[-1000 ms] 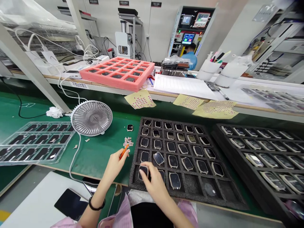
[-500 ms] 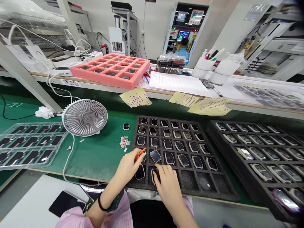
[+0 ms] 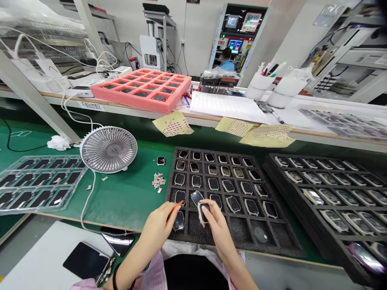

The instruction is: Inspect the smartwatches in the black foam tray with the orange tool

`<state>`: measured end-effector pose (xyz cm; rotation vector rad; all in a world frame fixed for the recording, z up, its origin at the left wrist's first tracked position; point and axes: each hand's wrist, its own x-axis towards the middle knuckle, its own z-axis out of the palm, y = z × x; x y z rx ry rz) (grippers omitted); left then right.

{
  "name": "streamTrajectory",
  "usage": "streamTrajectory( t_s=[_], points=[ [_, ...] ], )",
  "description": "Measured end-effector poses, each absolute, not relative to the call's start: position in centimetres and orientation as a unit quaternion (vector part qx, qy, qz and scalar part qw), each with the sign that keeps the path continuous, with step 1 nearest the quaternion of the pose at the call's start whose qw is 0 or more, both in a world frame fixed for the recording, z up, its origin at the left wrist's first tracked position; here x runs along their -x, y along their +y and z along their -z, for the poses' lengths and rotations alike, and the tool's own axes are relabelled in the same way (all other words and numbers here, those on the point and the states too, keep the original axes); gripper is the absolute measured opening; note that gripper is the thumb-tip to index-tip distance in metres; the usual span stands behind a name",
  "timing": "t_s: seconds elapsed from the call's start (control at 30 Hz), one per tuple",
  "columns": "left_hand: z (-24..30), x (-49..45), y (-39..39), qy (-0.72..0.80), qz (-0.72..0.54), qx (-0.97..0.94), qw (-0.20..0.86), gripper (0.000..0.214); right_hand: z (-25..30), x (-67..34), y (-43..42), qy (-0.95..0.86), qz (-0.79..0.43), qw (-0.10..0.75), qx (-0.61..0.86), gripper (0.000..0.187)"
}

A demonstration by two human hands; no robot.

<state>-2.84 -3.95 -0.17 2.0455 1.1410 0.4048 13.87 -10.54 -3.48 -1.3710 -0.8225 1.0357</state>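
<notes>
Between the thumb and fingers of my right hand [image 3: 216, 219] is a smartwatch case [image 3: 203, 213], raised above the near row of the black foam tray [image 3: 273, 237]. My left hand [image 3: 161, 219] pinches a thin orange stick [image 3: 177, 205], whose tip points up and right over the tray's left side. Just beyond my right hand a watch case [image 3: 197, 197] lies tilted in its compartment. Another watch case [image 3: 179, 220] sits in the near left compartment, beside my left hand. Most other compartments hold watch cases with dark screens.
A second foam tray [image 3: 317, 237] of watches stands at right. To the left are a grey fan [image 3: 109, 149], a clear tray of dark parts [image 3: 65, 207], small paper bits [image 3: 159, 181] and a lone watch [image 3: 161, 161]. A pink foam tray [image 3: 165, 105] rests on the shelf.
My right hand has lifted the watch case out of its near-row compartment. My left hand has drawn back toward me and left, with the orange stick still in it.
</notes>
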Motion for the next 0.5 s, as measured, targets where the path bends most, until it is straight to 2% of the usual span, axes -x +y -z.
streamTrajectory(
  t_s=[0.1, 0.23, 0.5],
  points=[
    [-1.0, 1.9, -4.6, 0.369, -0.180, -0.753, 0.513, 0.035, 2.4, -13.4, -9.7, -0.233, -0.545, 0.646, 0.481, 0.020],
    [-1.1, 0.7, -5.1, 0.297, -0.153, -0.673, 0.660, 0.035, 1.4, -12.4, -9.0, -0.185, -0.576, 0.670, 0.429, 0.020],
    [0.3, 0.7, -4.9, 0.307, -0.174, -0.652, 0.671, 0.039, 1.2, -11.8, -8.8, -0.180, -0.558, 0.689, 0.426, 0.028]
  ],
)
